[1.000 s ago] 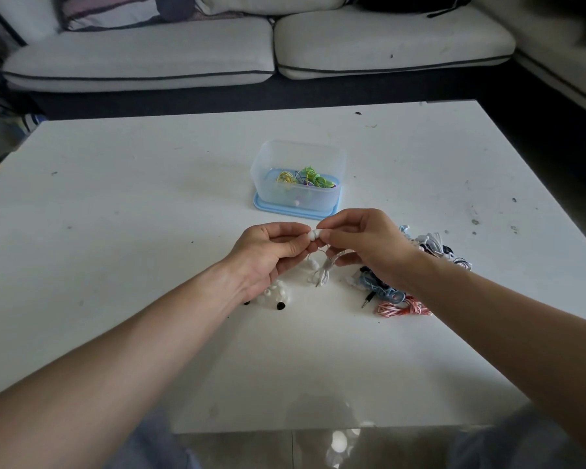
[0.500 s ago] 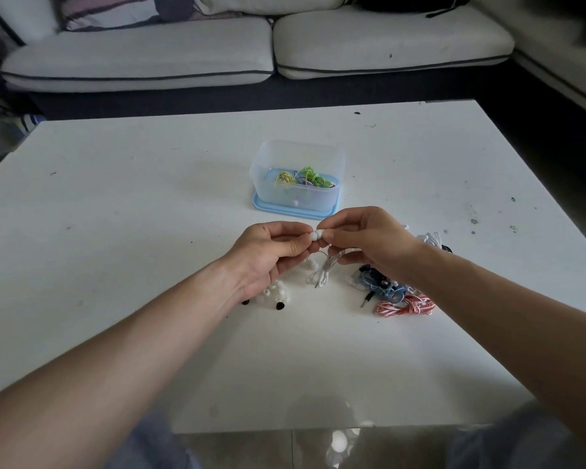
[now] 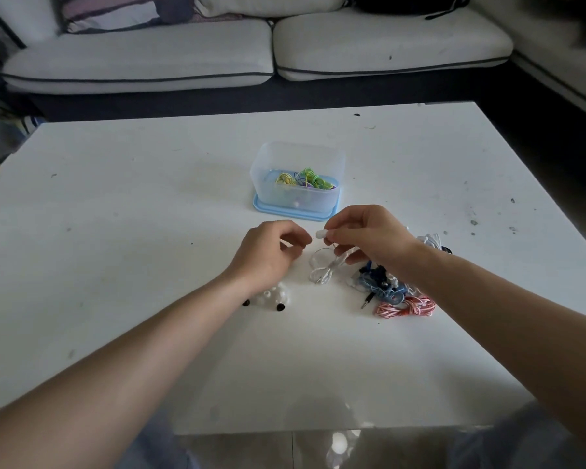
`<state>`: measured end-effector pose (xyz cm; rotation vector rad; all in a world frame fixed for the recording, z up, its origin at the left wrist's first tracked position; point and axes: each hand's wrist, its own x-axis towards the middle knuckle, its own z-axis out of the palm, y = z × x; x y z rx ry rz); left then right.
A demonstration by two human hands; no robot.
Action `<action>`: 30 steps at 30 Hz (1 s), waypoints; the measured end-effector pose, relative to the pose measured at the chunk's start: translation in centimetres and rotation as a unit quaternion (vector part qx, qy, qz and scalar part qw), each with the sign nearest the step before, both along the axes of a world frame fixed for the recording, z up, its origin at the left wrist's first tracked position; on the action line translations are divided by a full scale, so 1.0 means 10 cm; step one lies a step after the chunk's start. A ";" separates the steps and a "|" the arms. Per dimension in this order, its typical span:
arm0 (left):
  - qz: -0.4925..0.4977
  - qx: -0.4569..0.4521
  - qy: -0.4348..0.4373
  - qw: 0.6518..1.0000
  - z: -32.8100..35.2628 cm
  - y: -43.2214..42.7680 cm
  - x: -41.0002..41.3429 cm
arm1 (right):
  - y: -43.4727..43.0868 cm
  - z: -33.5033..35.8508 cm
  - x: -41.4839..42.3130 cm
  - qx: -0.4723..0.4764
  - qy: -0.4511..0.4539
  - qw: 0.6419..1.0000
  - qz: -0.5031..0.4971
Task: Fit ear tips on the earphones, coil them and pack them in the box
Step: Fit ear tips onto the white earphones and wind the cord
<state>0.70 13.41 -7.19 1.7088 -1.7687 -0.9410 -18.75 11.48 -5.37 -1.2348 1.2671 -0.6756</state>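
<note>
The white earphone (image 3: 320, 234) is mid-frame, pinched by the fingers of the right hand (image 3: 369, 238), its cord looping below. The left hand (image 3: 264, 255) curls just beside it; whether it holds anything, I cannot tell. The box (image 3: 298, 198) stands just above, and the tabletop (image 3: 115, 231) stretches wide to the left edge.

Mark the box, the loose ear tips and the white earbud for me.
box (image 3: 318, 201), head view, its front wall.
loose ear tips (image 3: 270, 296), head view, middle of the pale pile.
white earbud (image 3: 319, 234), head view, its exposed rounded end.
</note>
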 end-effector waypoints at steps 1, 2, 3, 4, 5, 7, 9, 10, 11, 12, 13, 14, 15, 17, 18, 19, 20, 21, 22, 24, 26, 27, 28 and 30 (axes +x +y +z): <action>-0.015 -0.006 -0.046 0.999 -0.03 0.01 -0.02 | -0.01 -0.01 -0.01 -0.003 0.020 1.000 -0.008; -0.030 0.001 -0.071 0.997 -0.05 0.03 -0.04 | -0.02 -0.02 -0.02 -0.005 0.039 0.999 -0.015; -0.043 0.012 -0.089 0.995 -0.08 0.04 -0.06 | -0.03 -0.04 -0.02 -0.010 0.059 0.998 -0.020; -0.056 0.017 -0.110 0.992 -0.11 0.06 -0.09 | -0.03 -0.05 -0.03 -0.016 0.082 0.996 -0.022; -0.065 0.016 -0.134 0.989 -0.14 0.07 -0.12 | -0.04 -0.07 -0.04 -0.024 0.105 0.994 -0.023; -0.079 0.004 -0.162 0.984 -0.17 0.09 -0.19 | -0.05 -0.12 -0.05 -0.041 0.163 0.986 -0.015; -0.085 0.009 -0.161 0.983 -0.21 0.10 -0.27 | -0.06 -0.15 -0.06 -0.064 0.226 0.972 0.004; -0.084 0.015 -0.157 0.984 -0.23 0.10 -0.31 | -0.06 -0.16 -0.06 -0.074 0.252 0.965 0.015; -0.081 0.020 -0.153 0.985 -0.26 0.10 -0.34 | -0.06 -0.17 -0.07 -0.084 0.277 0.957 0.029; -0.076 0.024 -0.154 0.985 -0.27 0.09 -0.37 | -0.06 -0.17 -0.07 -0.095 0.301 0.948 0.044; -0.072 0.026 -0.159 0.984 -0.29 0.09 -0.39 | -0.05 -0.16 -0.06 -0.105 0.321 0.939 0.060; -0.073 0.024 -0.168 0.983 -0.30 0.09 -0.40 | -0.04 -0.15 -0.04 -0.111 0.334 0.933 0.072; -0.076 0.021 -0.175 0.981 -0.31 0.09 -0.40 | -0.03 -0.15 -0.03 -0.115 0.340 0.930 0.080; -0.077 0.011 -0.177 0.981 -0.31 0.10 -0.40 | -0.02 -0.16 -0.02 -0.124 0.342 0.927 0.091; -0.071 0.006 -0.170 0.983 -0.29 0.10 -0.40 | -0.01 -0.16 -0.02 -0.128 0.343 0.926 0.096; -0.065 0.001 -0.164 0.984 -0.27 0.10 -0.40 | -0.01 -0.16 -0.02 -0.131 0.341 0.926 0.100; -0.060 -0.003 -0.163 0.985 -0.25 0.10 -0.39 | 0.00 -0.16 -0.01 -0.135 0.338 0.926 0.100; -0.055 -0.001 -0.160 0.986 -0.23 0.10 -0.38 | 0.00 -0.17 -0.01 -0.137 0.332 0.928 0.099; -0.047 0.008 -0.149 0.988 -0.20 0.09 -0.37 | 0.01 -0.17 -0.01 -0.136 0.325 0.931 0.097; -0.014 0.045 -0.100 0.994 -0.16 0.09 -0.34 | 0.03 -0.19 0.00 -0.131 0.297 0.942 0.087; 0.026 0.067 -0.035 0.997 -0.08 0.06 -0.29 | 0.04 -0.16 0.02 -0.124 0.232 0.963 0.057; 0.040 0.064 -0.011 0.997 -0.03 0.03 -0.25 | 0.04 -0.13 0.04 -0.123 0.196 0.972 0.033; 0.053 0.061 0.009 0.997 0.02 0.02 -0.22 | 0.06 -0.09 0.04 -0.121 0.156 0.980 0.011; 0.074 0.053 0.058 0.994 0.16 0.01 -0.18 | 0.08 0.01 0.05 -0.123 0.084 0.989 -0.023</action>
